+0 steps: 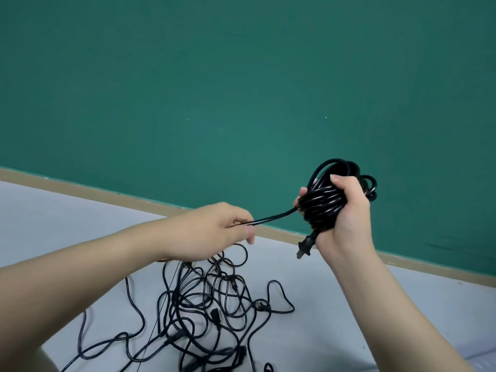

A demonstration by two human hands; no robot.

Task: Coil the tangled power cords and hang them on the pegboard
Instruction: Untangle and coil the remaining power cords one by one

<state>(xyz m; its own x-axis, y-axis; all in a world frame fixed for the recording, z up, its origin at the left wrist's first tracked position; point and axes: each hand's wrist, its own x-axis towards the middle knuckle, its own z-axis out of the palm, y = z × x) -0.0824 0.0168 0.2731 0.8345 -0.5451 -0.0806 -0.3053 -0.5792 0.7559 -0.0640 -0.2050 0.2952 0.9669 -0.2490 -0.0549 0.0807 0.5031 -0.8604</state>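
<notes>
Two bare forearms enter from the lower edge, one at each side, and each ends in a bare hand: the left hand (214,232) and the right hand (341,210). No sleeve, glove, watch, ring or band shows on either arm up to the edge of the picture. The fingernails that show are short and unpainted. No other part of the person is in view.

Green wall (214,76) fills the upper view, uniform in colour, with two small pale specks (325,117) near mid-height. A tan skirting strip (88,191) runs diagonally along its base. Below it, pale grey surface (53,224), smooth finish.
</notes>
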